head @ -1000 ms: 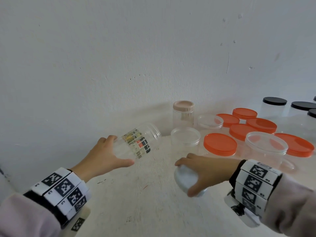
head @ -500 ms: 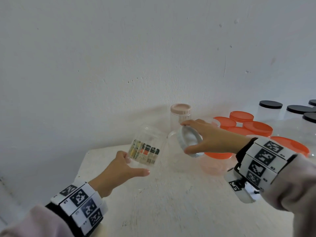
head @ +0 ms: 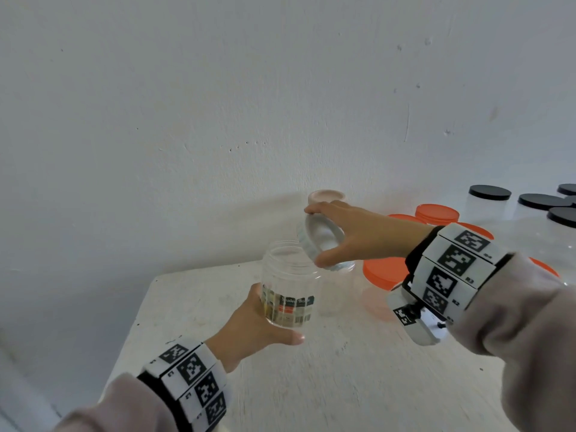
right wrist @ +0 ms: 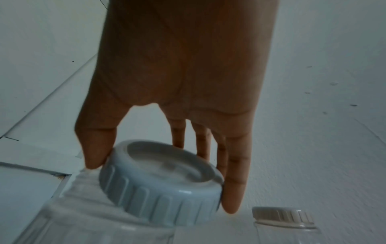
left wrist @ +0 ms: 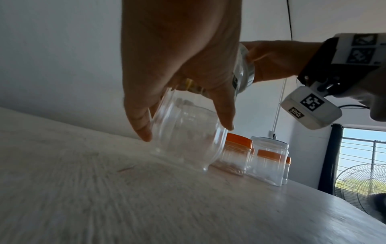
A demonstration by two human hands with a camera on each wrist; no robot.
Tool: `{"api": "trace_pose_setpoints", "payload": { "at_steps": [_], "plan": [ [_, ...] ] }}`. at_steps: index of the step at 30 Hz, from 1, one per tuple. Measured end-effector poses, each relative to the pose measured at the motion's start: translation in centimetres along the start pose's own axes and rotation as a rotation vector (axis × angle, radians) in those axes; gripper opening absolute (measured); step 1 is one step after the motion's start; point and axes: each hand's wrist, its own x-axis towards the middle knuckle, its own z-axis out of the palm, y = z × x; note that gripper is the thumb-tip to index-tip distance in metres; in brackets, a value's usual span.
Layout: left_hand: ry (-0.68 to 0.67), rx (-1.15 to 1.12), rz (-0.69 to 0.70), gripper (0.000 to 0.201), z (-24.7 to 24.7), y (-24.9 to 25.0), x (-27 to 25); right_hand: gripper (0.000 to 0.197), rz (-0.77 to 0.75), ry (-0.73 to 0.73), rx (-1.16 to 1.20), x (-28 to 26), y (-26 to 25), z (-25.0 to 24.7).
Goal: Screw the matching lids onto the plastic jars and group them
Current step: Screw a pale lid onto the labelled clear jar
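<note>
- My left hand (head: 249,322) has its fingers (left wrist: 140,122) curled round a clear round plastic jar with a printed label (head: 288,286), upright and open-mouthed above the white table (head: 343,385).
- My right hand (head: 364,235) pinches a white ribbed screw lid (right wrist: 160,181) between thumb and fingers (right wrist: 231,181), tilted just beside the jar's rim.
- Beyond my right fingers stands a clear jar with a beige lid (head: 327,197); orange-lidded jars (head: 436,213) sit further right.

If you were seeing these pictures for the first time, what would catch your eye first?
First, the two hands meeting at centre: the left hand grips a clear labelled jar, and the right hand holds a white ribbed lid tilted at its open mouth. Next, the orange-lidded jars clustered to the right, with black-lidded jars beyond.
</note>
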Motion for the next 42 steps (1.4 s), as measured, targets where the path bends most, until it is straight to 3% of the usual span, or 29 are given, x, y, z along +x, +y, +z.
{"api": "trace_pose_setpoints", "payload": {
  "at_steps": [8,12,15,18,22,25,28,37,42],
  "plan": [
    [-0.118,-0.013,-0.037,0.101,0.8,-0.4,-0.1,0.083,-0.008,-0.208,-0.105,0.9,-2.2,-0.6],
    [-0.143,-0.123,0.049,0.097,0.4,0.7,-0.6,0.077,-0.006,-0.285,-0.132,1.5,-3.0,-0.4],
    [-0.128,-0.169,0.161,0.081,0.1,1.8,-0.7,0.078,-0.026,-0.308,-0.163,1.9,-3.7,-0.3],
    [-0.067,-0.19,0.174,0.082,0.1,2.1,-0.8,0.078,-0.037,-0.33,-0.187,2.2,-4.4,-0.4],
    [-0.072,-0.129,0.24,0.069,0.4,2.0,-1.0,0.078,-0.046,-0.376,-0.202,2.6,-4.8,-0.4],
    [-0.049,-0.167,0.207,0.079,0.5,1.9,-1.0,0.078,-0.046,-0.411,-0.206,2.8,-5.0,-0.2],
    [-0.042,-0.173,0.214,0.077,0.6,1.7,-0.9,0.077,-0.041,-0.431,-0.221,2.9,-5.1,-0.3],
    [-0.027,-0.211,0.233,0.081,0.9,1.4,-1.0,0.078,0.047,-0.362,-0.337,3.3,-5.5,0.7],
    [-0.009,-0.174,0.201,0.083,0.9,1.2,-0.9,0.092,0.054,-0.421,-0.334,3.5,-5.6,0.6]
  ]
}}
